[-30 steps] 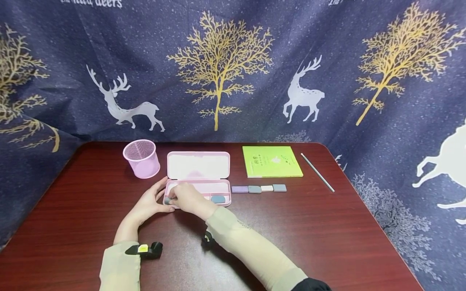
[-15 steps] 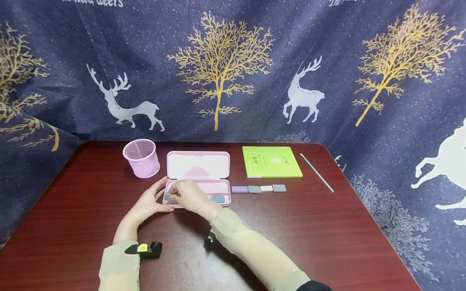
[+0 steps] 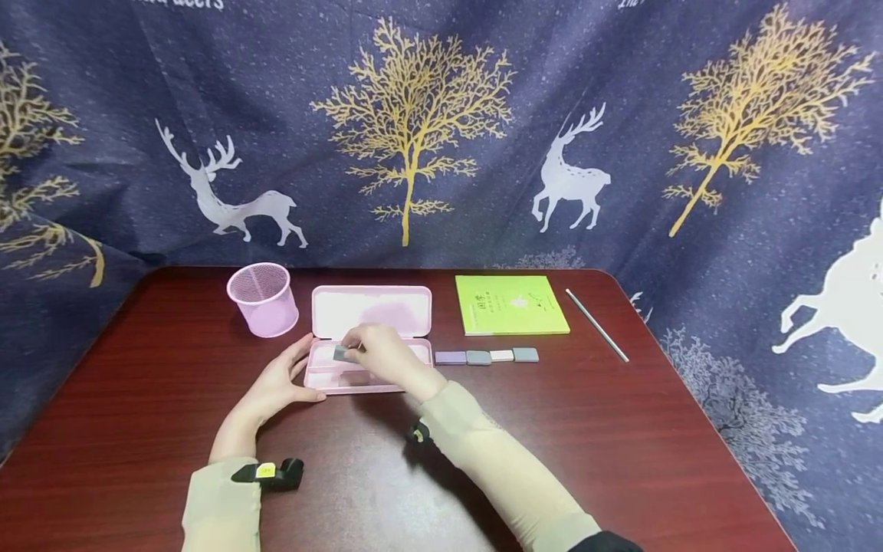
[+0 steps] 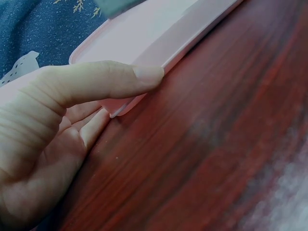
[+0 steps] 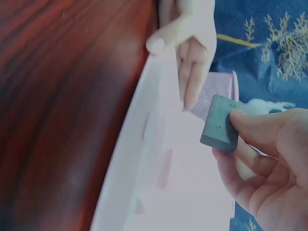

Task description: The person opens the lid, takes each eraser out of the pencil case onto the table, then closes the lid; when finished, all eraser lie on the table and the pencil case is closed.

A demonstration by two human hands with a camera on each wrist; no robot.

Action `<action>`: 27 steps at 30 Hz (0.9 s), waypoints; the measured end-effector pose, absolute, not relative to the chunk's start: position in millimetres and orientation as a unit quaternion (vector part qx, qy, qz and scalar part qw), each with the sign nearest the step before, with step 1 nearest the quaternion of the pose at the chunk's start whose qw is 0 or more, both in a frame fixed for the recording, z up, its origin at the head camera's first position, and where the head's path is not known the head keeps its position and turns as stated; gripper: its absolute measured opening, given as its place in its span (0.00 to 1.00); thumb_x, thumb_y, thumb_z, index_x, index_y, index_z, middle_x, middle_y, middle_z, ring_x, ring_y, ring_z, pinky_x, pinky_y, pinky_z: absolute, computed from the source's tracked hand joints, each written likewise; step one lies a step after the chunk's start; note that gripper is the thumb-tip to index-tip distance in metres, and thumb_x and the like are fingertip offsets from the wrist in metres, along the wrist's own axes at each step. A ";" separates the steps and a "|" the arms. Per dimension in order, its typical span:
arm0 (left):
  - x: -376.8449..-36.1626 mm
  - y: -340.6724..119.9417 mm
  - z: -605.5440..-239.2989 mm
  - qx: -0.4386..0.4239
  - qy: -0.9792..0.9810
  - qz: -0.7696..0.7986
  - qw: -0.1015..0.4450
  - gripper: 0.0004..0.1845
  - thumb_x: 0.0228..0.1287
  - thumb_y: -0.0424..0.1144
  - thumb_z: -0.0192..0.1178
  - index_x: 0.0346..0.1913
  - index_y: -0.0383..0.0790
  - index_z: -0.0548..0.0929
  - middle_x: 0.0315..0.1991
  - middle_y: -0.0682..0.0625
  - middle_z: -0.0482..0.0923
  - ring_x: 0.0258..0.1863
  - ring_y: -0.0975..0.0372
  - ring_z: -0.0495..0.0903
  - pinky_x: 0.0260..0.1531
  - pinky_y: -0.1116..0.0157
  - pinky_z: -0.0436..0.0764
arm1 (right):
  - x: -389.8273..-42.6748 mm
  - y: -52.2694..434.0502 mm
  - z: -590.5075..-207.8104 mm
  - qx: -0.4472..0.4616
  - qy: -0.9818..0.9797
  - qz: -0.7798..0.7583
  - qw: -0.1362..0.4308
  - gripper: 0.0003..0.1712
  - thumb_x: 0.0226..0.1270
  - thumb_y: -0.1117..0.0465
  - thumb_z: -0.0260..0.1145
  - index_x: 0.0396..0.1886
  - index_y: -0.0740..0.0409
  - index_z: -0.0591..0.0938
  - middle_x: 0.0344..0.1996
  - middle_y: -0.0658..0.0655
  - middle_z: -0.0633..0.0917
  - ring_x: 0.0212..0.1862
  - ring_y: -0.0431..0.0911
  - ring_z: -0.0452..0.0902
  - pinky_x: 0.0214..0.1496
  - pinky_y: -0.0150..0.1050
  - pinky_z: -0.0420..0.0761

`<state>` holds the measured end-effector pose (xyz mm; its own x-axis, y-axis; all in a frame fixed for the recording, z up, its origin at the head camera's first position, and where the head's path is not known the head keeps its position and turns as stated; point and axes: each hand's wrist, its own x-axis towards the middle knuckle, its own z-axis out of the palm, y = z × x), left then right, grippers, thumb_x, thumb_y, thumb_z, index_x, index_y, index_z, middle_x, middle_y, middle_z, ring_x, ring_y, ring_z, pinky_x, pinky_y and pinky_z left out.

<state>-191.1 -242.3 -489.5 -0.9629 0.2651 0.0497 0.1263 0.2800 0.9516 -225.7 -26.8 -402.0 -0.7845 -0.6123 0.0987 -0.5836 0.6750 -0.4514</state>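
An open pink pencil case (image 3: pixel 372 307) lies on the dark red table (image 3: pixel 586 429). My right hand (image 3: pixel 353 351) hovers over its tray and pinches a small grey eraser (image 3: pixel 341 353) between thumb and fingertips. The right wrist view shows that eraser (image 5: pixel 220 122) lifted clear above the tray (image 5: pixel 159 168). My left hand (image 3: pixel 302 369) rests against the case's left end, fingers straight and thumb on the front edge; the thumb (image 4: pixel 106 79) presses the case corner (image 4: pixel 159 33). My right hand hides part of the tray's inside.
A row of several small erasers (image 3: pixel 486 356) lies just right of the case. Behind them is a green notebook (image 3: pixel 510 304), with a thin silver rod (image 3: pixel 596 325) to its right. A pink mesh cup (image 3: pixel 262 299) stands left of the case. A patterned blue cloth (image 3: pixel 441 130) hangs behind.
My right hand has lifted the grey eraser from the tray's left end and carried it up and slightly right. The left hand stays at the case's end.
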 end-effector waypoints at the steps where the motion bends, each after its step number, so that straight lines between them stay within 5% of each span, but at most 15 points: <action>1: -191.1 -242.7 -489.6 0.123 0.798 0.587 0.059 0.59 0.43 0.22 0.73 0.74 0.22 0.45 0.74 0.25 0.47 0.72 0.33 0.52 0.54 0.89 0.68 | -227.0 -23.8 -401.2 -0.324 0.915 -0.238 0.029 0.08 0.67 0.60 0.66 0.43 0.56 0.87 0.37 0.51 0.88 0.40 0.39 0.83 0.43 0.26 0.80; 20: -192.1 -242.8 -487.9 0.115 0.805 0.579 0.061 0.59 0.43 0.24 0.74 0.75 0.24 0.45 0.74 0.26 0.47 0.73 0.35 0.53 0.56 0.89 0.66 | -254.1 70.6 -409.0 -0.270 0.924 -0.269 0.019 0.05 0.64 0.64 0.67 0.37 0.60 0.87 0.34 0.55 0.89 0.39 0.45 0.83 0.46 0.39 0.84; 27: -191.5 -242.7 -486.3 0.110 0.807 0.577 0.063 0.60 0.43 0.25 0.75 0.75 0.25 0.45 0.75 0.27 0.48 0.73 0.36 0.53 0.55 0.89 0.66 | -256.6 101.3 -418.1 -0.244 0.929 -0.273 0.061 0.03 0.64 0.64 0.67 0.35 0.59 0.85 0.31 0.52 0.86 0.33 0.41 0.76 0.38 0.33 0.80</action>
